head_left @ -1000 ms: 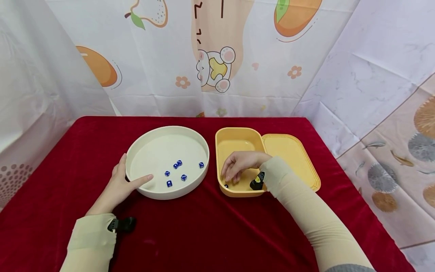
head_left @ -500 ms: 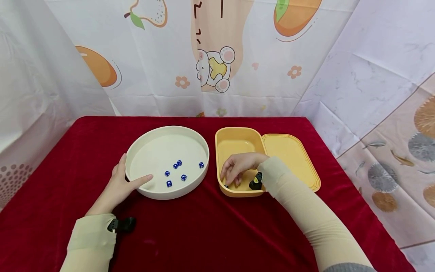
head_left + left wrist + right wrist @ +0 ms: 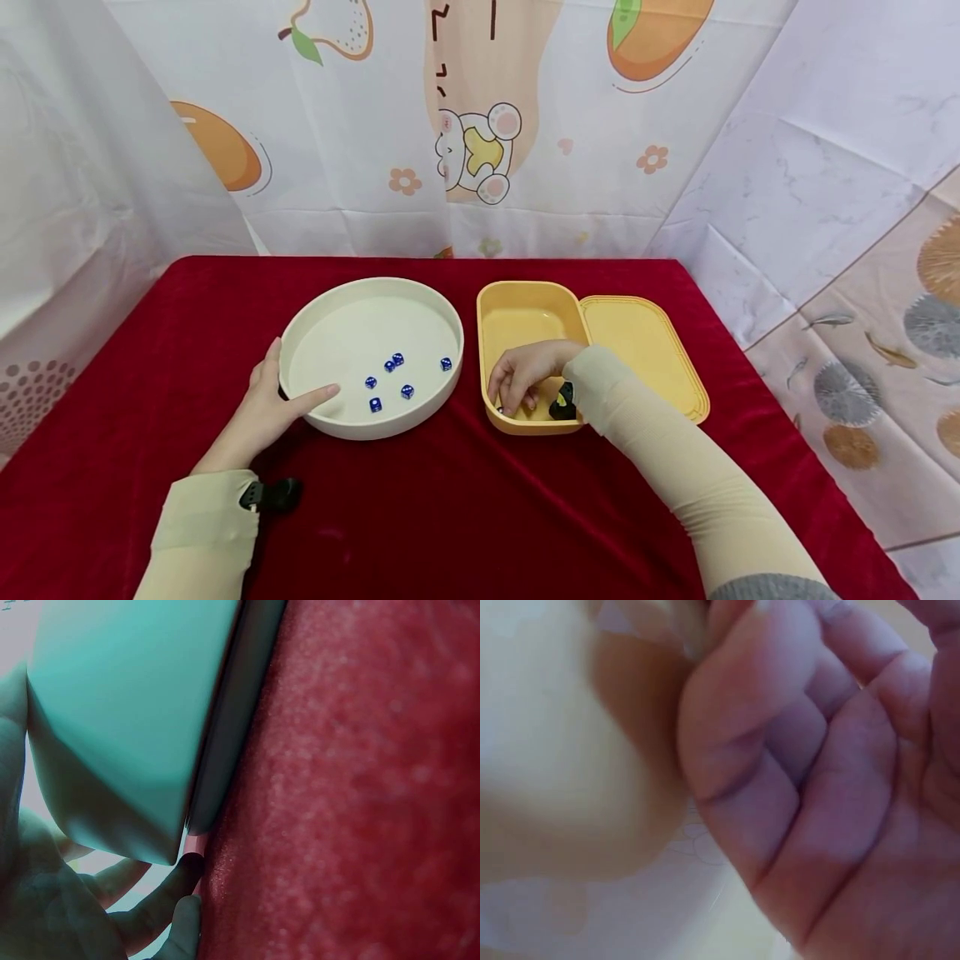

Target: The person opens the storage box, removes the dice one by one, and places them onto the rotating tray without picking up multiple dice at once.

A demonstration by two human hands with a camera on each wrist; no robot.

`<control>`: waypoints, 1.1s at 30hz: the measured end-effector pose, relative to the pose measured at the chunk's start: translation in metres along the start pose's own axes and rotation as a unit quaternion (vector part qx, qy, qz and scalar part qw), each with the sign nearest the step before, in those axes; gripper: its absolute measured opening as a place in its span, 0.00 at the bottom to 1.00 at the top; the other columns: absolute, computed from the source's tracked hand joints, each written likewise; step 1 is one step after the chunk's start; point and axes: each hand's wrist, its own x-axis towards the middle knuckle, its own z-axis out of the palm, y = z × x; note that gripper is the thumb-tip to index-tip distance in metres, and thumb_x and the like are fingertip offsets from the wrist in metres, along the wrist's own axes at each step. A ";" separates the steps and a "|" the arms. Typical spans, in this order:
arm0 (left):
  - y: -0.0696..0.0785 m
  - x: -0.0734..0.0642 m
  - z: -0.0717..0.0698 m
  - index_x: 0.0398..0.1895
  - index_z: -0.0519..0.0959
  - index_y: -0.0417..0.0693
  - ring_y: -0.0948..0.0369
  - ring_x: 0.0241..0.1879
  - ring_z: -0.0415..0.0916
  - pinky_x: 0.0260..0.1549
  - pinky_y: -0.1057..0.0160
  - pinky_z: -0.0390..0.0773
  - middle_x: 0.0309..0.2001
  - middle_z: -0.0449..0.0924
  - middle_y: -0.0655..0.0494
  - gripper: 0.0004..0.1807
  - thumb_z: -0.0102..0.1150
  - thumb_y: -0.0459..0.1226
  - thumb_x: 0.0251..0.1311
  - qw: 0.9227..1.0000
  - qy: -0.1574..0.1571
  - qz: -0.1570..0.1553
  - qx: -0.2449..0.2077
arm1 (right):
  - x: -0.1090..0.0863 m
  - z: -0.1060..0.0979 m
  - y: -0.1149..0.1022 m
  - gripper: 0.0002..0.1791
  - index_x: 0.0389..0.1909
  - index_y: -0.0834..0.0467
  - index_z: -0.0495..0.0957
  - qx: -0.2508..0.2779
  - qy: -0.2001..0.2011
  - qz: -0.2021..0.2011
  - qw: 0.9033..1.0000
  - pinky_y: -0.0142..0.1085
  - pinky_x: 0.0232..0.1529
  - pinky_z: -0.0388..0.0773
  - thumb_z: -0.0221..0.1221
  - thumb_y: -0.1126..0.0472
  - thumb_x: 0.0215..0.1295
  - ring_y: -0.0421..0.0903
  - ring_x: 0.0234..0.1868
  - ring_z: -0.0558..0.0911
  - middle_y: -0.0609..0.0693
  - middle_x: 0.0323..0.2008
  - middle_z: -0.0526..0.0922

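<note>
A round white tray (image 3: 337, 333) stands left of centre in the head view, with several blue dice (image 3: 376, 405) inside it. My left hand (image 3: 262, 408) holds the tray's left side, thumb over the rim and fingers round the outer wall. In the left wrist view its fingers (image 3: 161, 911) curl by the tray's wall (image 3: 135, 712). My right hand (image 3: 528, 375) reaches into the yellow box (image 3: 517, 300). Thumb and fingers pinch a small die (image 3: 501, 410) in the near left corner, mostly covered by the fingertips. In the right wrist view the fingers (image 3: 742, 697) are curled, and the die is hidden.
A flat yellow lid (image 3: 645, 350) lies against the box's right side. Red cloth (image 3: 420, 508) covers the table. Patterned curtains (image 3: 337, 167) hang behind it and along both sides.
My right hand has lowered slightly into the box's near left corner, and its fingers have closed on the small die. The left hand and the tray have stayed in place.
</note>
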 end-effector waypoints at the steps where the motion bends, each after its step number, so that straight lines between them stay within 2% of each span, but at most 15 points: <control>1: 0.000 0.000 0.000 0.76 0.17 0.55 0.32 0.74 0.38 0.64 0.25 0.52 0.78 0.22 0.34 0.69 0.61 0.65 0.55 1.000 0.000 0.000 0.000 | 0.000 0.000 0.000 0.12 0.43 0.66 0.79 0.000 -0.003 0.000 1.000 0.26 0.22 0.74 0.62 0.75 0.56 0.36 0.16 0.75 0.44 0.23 0.85; 6: 0.001 0.000 0.001 0.76 0.18 0.55 0.32 0.74 0.38 0.64 0.25 0.52 0.78 0.22 0.34 0.69 0.62 0.65 0.55 1.000 0.003 0.000 -0.001 | 0.001 0.001 -0.001 0.13 0.41 0.66 0.79 -0.004 -0.016 0.004 1.000 0.26 0.22 0.74 0.62 0.77 0.55 0.36 0.17 0.77 0.45 0.24 0.84; 15: 0.001 0.000 0.001 0.77 0.18 0.54 0.32 0.75 0.37 0.64 0.25 0.52 0.77 0.23 0.33 0.69 0.62 0.65 0.55 1.000 0.008 0.001 -0.001 | 0.006 0.004 -0.001 0.10 0.36 0.64 0.79 -0.033 -0.007 0.016 0.999 0.27 0.20 0.74 0.61 0.78 0.54 0.36 0.16 0.78 0.45 0.21 0.83; 22: 0.001 0.000 0.001 0.77 0.18 0.55 0.33 0.75 0.37 0.65 0.26 0.52 0.78 0.23 0.33 0.70 0.63 0.65 0.54 1.000 0.008 0.002 -0.001 | 0.008 0.004 0.001 0.07 0.34 0.63 0.80 -0.046 0.002 0.020 0.999 0.27 0.22 0.77 0.61 0.75 0.57 0.37 0.17 0.79 0.45 0.19 0.83; 33: 0.000 0.000 0.001 0.76 0.18 0.55 0.32 0.74 0.38 0.64 0.25 0.53 0.78 0.22 0.34 0.70 0.62 0.65 0.54 1.000 0.004 -0.002 0.000 | 0.002 0.006 -0.002 0.06 0.33 0.57 0.79 -0.015 0.007 0.025 1.000 0.31 0.24 0.82 0.60 0.71 0.59 0.39 0.19 0.82 0.48 0.19 0.83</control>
